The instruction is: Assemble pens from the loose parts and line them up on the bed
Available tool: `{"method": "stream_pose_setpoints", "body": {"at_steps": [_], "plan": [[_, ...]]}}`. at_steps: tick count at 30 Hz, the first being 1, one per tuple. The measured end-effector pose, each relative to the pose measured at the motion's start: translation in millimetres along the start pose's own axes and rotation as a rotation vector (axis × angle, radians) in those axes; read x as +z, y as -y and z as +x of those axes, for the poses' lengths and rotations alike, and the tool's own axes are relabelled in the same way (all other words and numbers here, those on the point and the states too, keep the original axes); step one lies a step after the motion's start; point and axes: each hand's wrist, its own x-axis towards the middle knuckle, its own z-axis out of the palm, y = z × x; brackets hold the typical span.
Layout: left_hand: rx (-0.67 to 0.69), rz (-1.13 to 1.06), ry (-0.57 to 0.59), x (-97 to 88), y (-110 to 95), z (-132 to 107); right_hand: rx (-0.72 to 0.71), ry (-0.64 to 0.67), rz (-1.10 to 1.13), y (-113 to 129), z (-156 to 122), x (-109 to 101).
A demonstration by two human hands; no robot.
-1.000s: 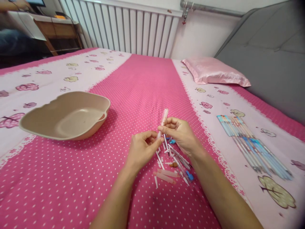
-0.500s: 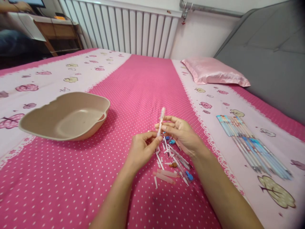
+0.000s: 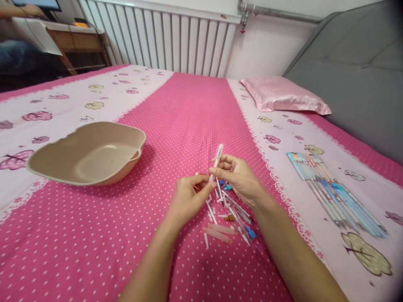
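A pale pink pen (image 3: pixel 219 152) with dark lettering stands tilted between my hands. The thumb and fingers of my left hand (image 3: pixel 192 195) pinch its lower end. Higher up, my right hand (image 3: pixel 237 174) grips the barrel with thumb and fingers. Beneath and in front of my hands lies a loose pile of pen parts: clear tubes (image 3: pixel 237 209), thin white pieces (image 3: pixel 211 212), a blue piece (image 3: pixel 250 232), a brown piece (image 3: pixel 229 218) and peach-coloured barrels (image 3: pixel 220 233). My fingers hide part of the pile.
A beige plastic basin (image 3: pixel 91 163) sits on the bed at left. Two rows of pens (image 3: pixel 343 205) lie at right on the patterned sheet. Farther back are a pink pillow (image 3: pixel 283 94), a grey headboard (image 3: pixel 352 71), a radiator (image 3: pixel 163 40) and a person's arm (image 3: pixel 22 10) by a desk.
The pen has tilted a little to the right and its lettering now faces me. My right-hand fingers have closed further around it; my left hand has barely moved.
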Motion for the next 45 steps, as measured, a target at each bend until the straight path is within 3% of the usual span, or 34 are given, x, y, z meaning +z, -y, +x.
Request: {"method": "stream_pose_setpoints", "body": {"at_steps": [13,19,24,37,45], "plan": [[-0.022,0.015,-0.010,-1.1,0.4,0.3,0.047,-0.014,0.139,8.9,-3.8,3.5],[-0.019,0.014,-0.012,-1.9,-1.3,-0.1,0.029,0.037,0.094,7.7,-4.7,3.4],[-0.003,0.010,-0.012,-0.8,-1.6,0.7,0.003,-0.001,-0.002,3.3,-1.3,2.2],[-0.034,-0.001,-0.010,-0.9,-2.3,0.4,0.029,-0.018,0.134,7.1,-2.8,4.3],[-0.035,-0.021,-0.009,-0.6,-3.7,-0.3,0.007,0.031,0.032,9.4,-5.5,6.3]]}}
